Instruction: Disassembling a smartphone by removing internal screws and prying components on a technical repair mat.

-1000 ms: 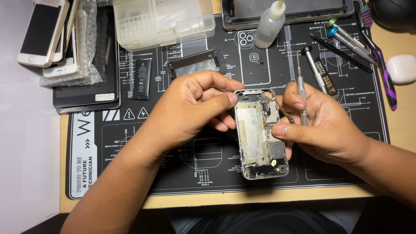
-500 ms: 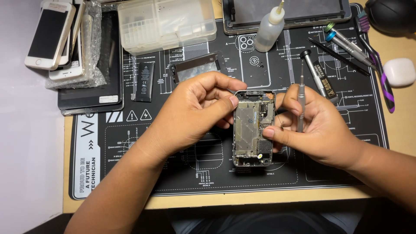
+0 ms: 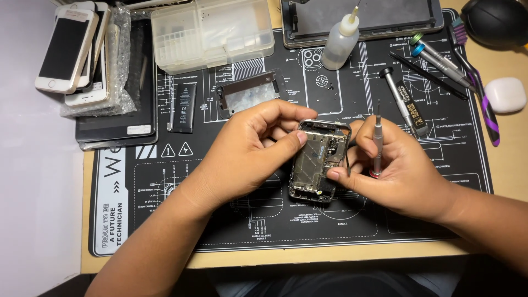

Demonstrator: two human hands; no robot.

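Note:
An opened phone body (image 3: 319, 160) with bare circuitry and a metal frame is held between both hands just above a black repair mat (image 3: 220, 220). My left hand (image 3: 250, 148) grips its left side, thumb pressed on the inner parts. My right hand (image 3: 393, 170) steadies its right edge with the thumb while also holding a thin grey screwdriver (image 3: 378, 137), tip pointing up and away from the phone.
On the mat lie a small black battery (image 3: 184, 107), a metal shield plate (image 3: 248, 94), a squeeze bottle (image 3: 342, 38), several screwdrivers (image 3: 404, 104) and a purple-banded tool (image 3: 484, 110). A clear parts box (image 3: 212, 30), stacked phones (image 3: 77, 49) and a white case (image 3: 505, 94) surround it.
Both hands have lifted and tilted the phone body so its top leans right. The right hand shifted slightly, and the screwdriver stays upright in it.

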